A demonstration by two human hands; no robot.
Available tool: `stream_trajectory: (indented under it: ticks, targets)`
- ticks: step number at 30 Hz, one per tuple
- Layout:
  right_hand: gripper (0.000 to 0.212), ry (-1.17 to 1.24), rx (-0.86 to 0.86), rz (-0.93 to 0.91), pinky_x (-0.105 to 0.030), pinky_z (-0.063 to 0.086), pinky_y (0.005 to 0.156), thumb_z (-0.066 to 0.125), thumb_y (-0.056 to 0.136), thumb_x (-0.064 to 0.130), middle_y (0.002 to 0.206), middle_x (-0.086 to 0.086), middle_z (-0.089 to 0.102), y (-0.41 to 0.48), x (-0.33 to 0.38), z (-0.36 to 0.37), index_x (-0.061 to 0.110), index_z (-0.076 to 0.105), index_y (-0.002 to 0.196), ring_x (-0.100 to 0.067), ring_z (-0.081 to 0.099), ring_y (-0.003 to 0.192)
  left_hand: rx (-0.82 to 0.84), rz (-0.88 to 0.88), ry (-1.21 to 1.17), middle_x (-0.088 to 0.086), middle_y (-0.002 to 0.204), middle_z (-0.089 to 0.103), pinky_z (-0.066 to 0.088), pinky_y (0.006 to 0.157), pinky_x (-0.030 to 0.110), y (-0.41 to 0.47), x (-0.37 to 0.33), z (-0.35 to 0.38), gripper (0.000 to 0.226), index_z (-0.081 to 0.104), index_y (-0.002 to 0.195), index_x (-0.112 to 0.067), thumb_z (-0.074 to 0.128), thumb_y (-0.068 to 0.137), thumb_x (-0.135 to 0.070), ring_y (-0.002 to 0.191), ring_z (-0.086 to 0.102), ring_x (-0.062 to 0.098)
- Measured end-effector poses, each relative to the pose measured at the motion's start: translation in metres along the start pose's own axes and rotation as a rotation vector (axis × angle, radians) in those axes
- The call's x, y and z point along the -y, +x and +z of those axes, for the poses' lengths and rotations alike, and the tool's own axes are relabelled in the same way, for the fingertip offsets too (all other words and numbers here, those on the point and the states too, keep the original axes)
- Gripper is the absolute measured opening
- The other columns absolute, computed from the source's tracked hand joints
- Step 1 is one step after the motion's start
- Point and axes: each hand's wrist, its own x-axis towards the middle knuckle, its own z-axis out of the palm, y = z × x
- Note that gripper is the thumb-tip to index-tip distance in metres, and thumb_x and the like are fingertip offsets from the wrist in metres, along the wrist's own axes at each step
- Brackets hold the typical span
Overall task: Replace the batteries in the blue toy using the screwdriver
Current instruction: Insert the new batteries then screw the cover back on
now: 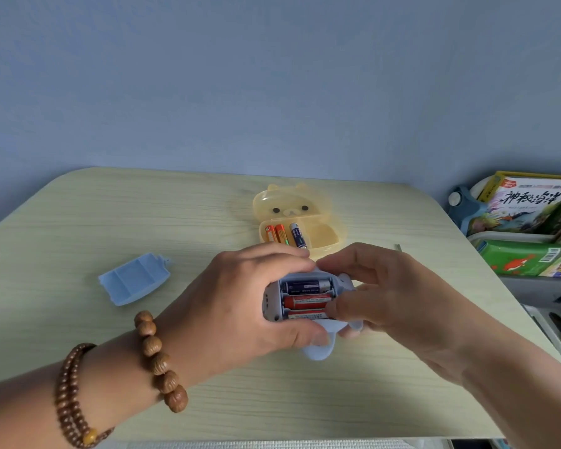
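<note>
The blue toy [318, 348] is held over the table, back side up, with its battery bay uncovered. Three batteries lie in the bay: a dark blue one [306, 285] at the top and two red ones [306, 302] below it. My left hand [250, 306] grips the toy's left side. My right hand [382, 293] holds the right side, its thumb pressed against the right ends of the red batteries. The toy's blue battery cover [133, 278] lies on the table to the left. The tip of a thin tool [397, 247], perhaps the screwdriver, shows beyond my right hand.
A yellow bear-shaped box [329, 236] stands open behind the hands, holding two orange batteries [276, 234] and a dark blue one [298, 234]. A rack with children's books [528, 205] stands off the table's right edge. The wooden table [110, 222] meets a blue wall.
</note>
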Motion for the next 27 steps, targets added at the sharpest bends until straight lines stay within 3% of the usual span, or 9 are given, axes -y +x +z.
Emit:
stream_trajectory:
  ticks: [3,6,9,12,15,18,22,25,27]
  targets:
    - [0.035,-0.084,-0.049,-0.043,-0.027,0.054,0.064,0.075,0.08,0.003,0.1,0.004,0.077,-0.001,-0.002,0.003,0.027,0.072,0.105,-0.014,0.069,0.062,-0.002,0.011,0.009,-0.029,0.135,0.056,0.038,0.099,0.002,-0.001,0.001,0.001,0.081,0.064,0.129,-0.036,0.075,0.059,-0.075,0.121,0.052,-0.014]
    - [0.034,-0.125,0.01,-0.112,-0.032,0.062,0.076,0.078,0.086,0.019,0.105,0.007,0.077,-0.006,-0.005,-0.001,0.035,0.069,0.115,-0.015,0.075,0.085,-0.002,0.013,-0.007,-0.027,0.134,0.058,0.041,0.097,0.003,0.0,0.003,-0.001,0.08,0.064,0.129,-0.034,0.076,0.061,-0.073,0.118,0.055,-0.013]
    - [0.055,-0.138,0.109,-0.179,-0.031,0.06,0.089,0.086,0.074,0.029,0.116,0.011,0.074,-0.013,-0.007,-0.002,0.041,0.065,0.124,-0.01,0.071,0.108,0.002,0.021,-0.014,-0.025,0.133,0.059,0.045,0.095,0.005,-0.001,0.005,-0.002,0.076,0.065,0.129,-0.031,0.08,0.063,-0.066,0.117,0.056,-0.013]
    - [0.073,-0.146,0.04,-0.184,-0.033,0.061,0.089,0.094,0.064,0.018,0.113,0.013,0.075,-0.014,-0.015,0.0,0.045,0.063,0.124,-0.012,0.074,0.101,0.0,0.027,-0.016,-0.026,0.134,0.058,0.047,0.095,0.009,-0.001,0.007,-0.001,0.075,0.064,0.13,-0.032,0.081,0.064,-0.065,0.118,0.056,-0.012]
    - [0.073,-0.126,0.01,-0.181,-0.038,0.062,0.087,0.095,0.063,0.014,0.111,0.009,0.076,-0.013,-0.017,0.002,0.046,0.066,0.122,-0.015,0.077,0.094,0.036,0.039,0.005,-0.026,0.135,0.058,0.045,0.098,0.009,0.001,0.006,-0.006,0.079,0.061,0.133,-0.032,0.078,0.065,-0.067,0.12,0.054,-0.013]
    - [0.072,-0.094,0.017,-0.18,-0.043,0.061,0.089,0.095,0.063,0.015,0.111,0.004,0.077,-0.013,-0.016,0.002,0.043,0.067,0.122,-0.018,0.078,0.093,0.044,0.012,0.043,-0.031,0.122,0.06,0.046,0.095,0.009,0.003,0.01,-0.026,0.08,0.057,0.133,-0.036,0.07,0.064,-0.075,0.113,0.056,-0.015]
    - [0.072,-0.098,-0.001,-0.176,-0.04,0.063,0.086,0.095,0.062,0.013,0.106,0.006,0.078,-0.013,-0.018,0.002,0.043,0.068,0.121,-0.016,0.077,0.092,-0.034,-0.275,0.404,-0.019,0.116,0.058,0.05,0.09,0.027,0.005,0.035,-0.073,0.07,0.056,0.121,-0.039,0.061,0.063,-0.077,0.105,0.061,0.001]
    - [0.073,-0.129,-0.013,-0.18,-0.041,0.063,0.085,0.096,0.06,0.019,0.1,0.007,0.077,-0.012,-0.017,0.003,0.05,0.067,0.119,-0.018,0.078,0.086,0.223,-0.67,0.683,-0.006,0.128,0.047,0.046,0.096,0.033,-0.002,0.05,-0.091,0.085,0.043,0.132,-0.035,0.065,0.062,-0.078,0.117,0.055,0.019]
    - [0.072,-0.143,-0.005,-0.19,-0.039,0.064,0.084,0.096,0.061,0.021,0.099,0.012,0.077,-0.012,-0.017,0.003,0.052,0.066,0.118,-0.016,0.077,0.086,0.338,-0.733,0.716,-0.006,0.121,0.046,0.046,0.092,0.031,-0.007,0.053,-0.089,0.079,0.044,0.127,-0.036,0.066,0.064,-0.077,0.11,0.055,0.018]
